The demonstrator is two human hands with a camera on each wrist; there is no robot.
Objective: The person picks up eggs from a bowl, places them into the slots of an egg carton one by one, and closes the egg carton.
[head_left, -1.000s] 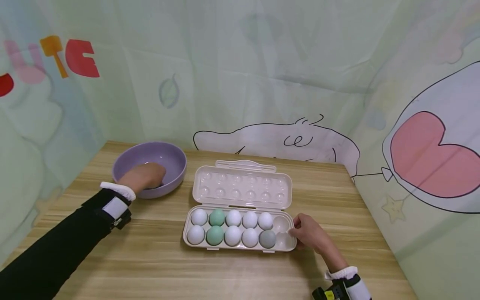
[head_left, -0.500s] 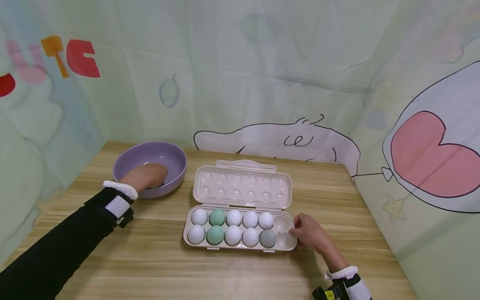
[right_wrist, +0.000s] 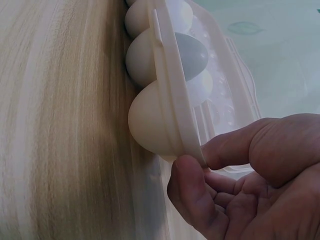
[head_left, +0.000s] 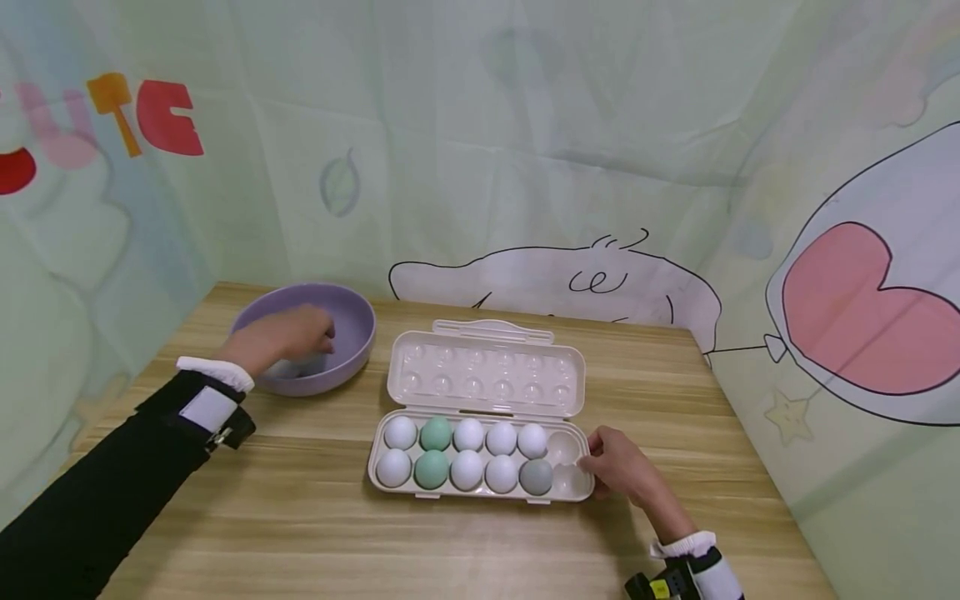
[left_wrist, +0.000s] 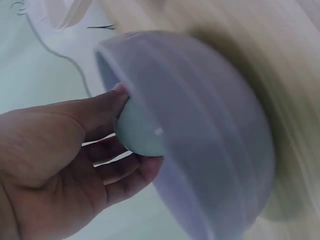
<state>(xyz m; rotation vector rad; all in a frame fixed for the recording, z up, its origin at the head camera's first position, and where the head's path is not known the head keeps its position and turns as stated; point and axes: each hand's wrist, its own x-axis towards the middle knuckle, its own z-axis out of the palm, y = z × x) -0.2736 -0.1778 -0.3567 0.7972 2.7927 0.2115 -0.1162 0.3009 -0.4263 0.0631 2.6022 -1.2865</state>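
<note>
My left hand [head_left: 281, 335] is over the purple bowl [head_left: 354, 333] at the left. Its thumb and fingers hold a pale green egg [left_wrist: 137, 127] just inside the rim in the left wrist view. At the table's middle stands an egg carton [head_left: 483, 498] with its lid [head_left: 486, 375] folded back. White eggs [head_left: 467, 471], two green eggs [head_left: 431, 470] and one grey egg [head_left: 536, 477] fill most of its cups. Two bare cups are at the right end, where my right hand [head_left: 618, 465] pinches the carton's rim between thumb and fingers.
The wooden tabletop [head_left: 337, 542] extends in front of the carton and to both sides. A printed cloth [head_left: 480, 150] hangs close behind the table and along its sides.
My left hand has risen a little and shifted in the bowl, and the egg under its fingers now shows. The right hand and the carton have stayed where they were.
</note>
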